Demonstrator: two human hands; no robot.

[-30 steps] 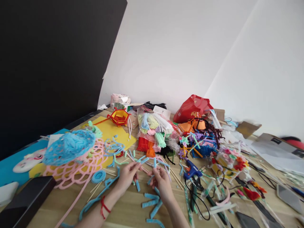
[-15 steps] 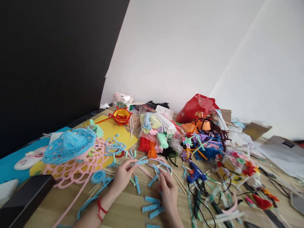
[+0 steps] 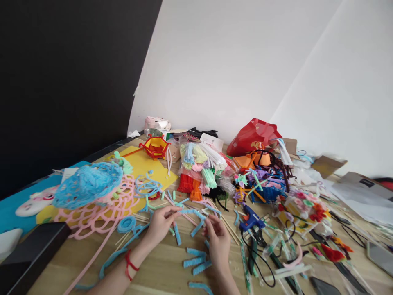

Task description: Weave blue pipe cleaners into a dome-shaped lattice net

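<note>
A short piece of blue pipe cleaner (image 3: 188, 212) stretches between my hands, just above the table. Thumb and fingers of my left hand (image 3: 163, 223) pinch its left end. My right hand (image 3: 217, 237) has its fingers closed at a blue pipe cleaner end (image 3: 200, 214) on the other side; whether the two blue lengths are one bent piece or two, I cannot tell. Below them lie several cut blue pipe cleaner pieces (image 3: 194, 261), some partly behind my right hand. Another blue piece (image 3: 177, 233) lies beside my left fingertips.
On the left are a blue woven dome (image 3: 92, 184), pink netting (image 3: 92, 215) and a black box (image 3: 33, 254). Pipe cleaner bundles (image 3: 208, 178) lie behind my hands. To the right are a blue glue gun (image 3: 251, 219), cables and a flower-covered box (image 3: 302, 213).
The blue piece at my left fingertips now spans across toward my right hand. My right fingers have shifted slightly and loosened a little. The whole view has shifted slightly.
</note>
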